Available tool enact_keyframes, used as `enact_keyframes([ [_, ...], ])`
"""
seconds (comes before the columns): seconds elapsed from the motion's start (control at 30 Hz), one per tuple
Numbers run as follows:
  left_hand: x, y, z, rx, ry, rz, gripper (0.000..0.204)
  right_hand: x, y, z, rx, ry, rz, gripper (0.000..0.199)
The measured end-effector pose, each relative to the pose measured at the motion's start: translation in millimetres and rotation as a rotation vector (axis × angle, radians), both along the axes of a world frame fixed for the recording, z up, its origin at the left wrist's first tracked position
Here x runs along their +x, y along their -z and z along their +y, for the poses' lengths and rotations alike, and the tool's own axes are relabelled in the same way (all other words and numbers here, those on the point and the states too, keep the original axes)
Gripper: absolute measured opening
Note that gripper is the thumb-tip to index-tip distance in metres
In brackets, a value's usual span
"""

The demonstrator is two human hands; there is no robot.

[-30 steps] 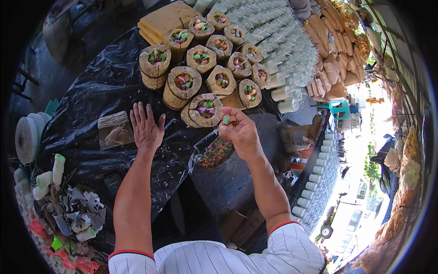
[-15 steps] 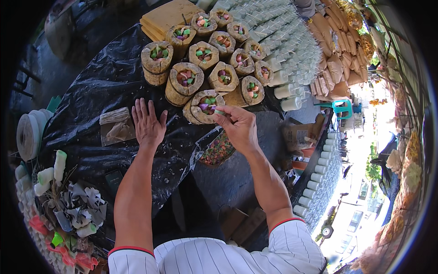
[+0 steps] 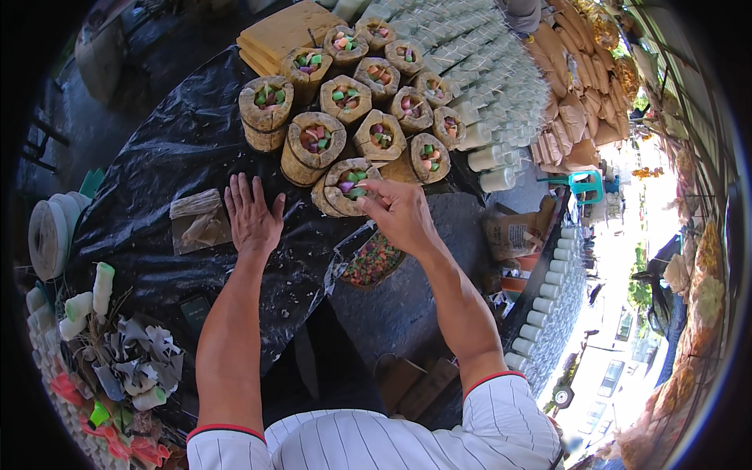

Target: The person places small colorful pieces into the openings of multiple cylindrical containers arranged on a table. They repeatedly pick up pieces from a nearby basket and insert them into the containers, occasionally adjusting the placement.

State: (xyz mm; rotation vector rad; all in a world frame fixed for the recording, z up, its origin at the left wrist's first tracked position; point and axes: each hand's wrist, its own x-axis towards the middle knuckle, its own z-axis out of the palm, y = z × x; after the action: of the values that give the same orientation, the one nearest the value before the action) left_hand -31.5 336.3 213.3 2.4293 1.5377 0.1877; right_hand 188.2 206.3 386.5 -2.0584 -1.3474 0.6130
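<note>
My left hand [image 3: 253, 215] lies flat and open on the black plastic sheet [image 3: 157, 157], fingers spread. My right hand [image 3: 401, 213] hovers over the nearest woven basket cup [image 3: 350, 186], fingertips pinched at its rim above the coloured pieces inside; whether a piece is between the fingers is hidden. Several more basket cups [image 3: 316, 141] with pink, green and purple pieces stand in rows behind it. Below my right wrist sits an open bag of mixed coloured pieces [image 3: 374, 260].
Brown paper pieces [image 3: 197, 219] lie left of my left hand. White cylinders [image 3: 501, 86] fill the back right, tan sacks [image 3: 576, 117] beyond them. Yellow boards [image 3: 286, 31] are stacked at the back. White rolls [image 3: 51, 235] and paper scraps [image 3: 129, 360] sit at the left.
My right hand has moved forward from above the bag of coloured pieces to the nearest basket cup. My left hand has stayed flat on the sheet.
</note>
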Motion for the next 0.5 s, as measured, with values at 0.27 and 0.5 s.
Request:
enact_keyframes([
  [0.27, 0.3, 2.6, 0.2, 0.012, -0.005, -0.022, 0.073, 19.0, -12.6, 15.4, -0.199, -0.077, 0.086, 0.024],
  [0.5, -1.0, 4.5, -0.3, 0.016, -0.001, -0.018, 0.074, 25.4, 9.3, -23.1, 0.277, 0.093, 1.032, 0.018],
])
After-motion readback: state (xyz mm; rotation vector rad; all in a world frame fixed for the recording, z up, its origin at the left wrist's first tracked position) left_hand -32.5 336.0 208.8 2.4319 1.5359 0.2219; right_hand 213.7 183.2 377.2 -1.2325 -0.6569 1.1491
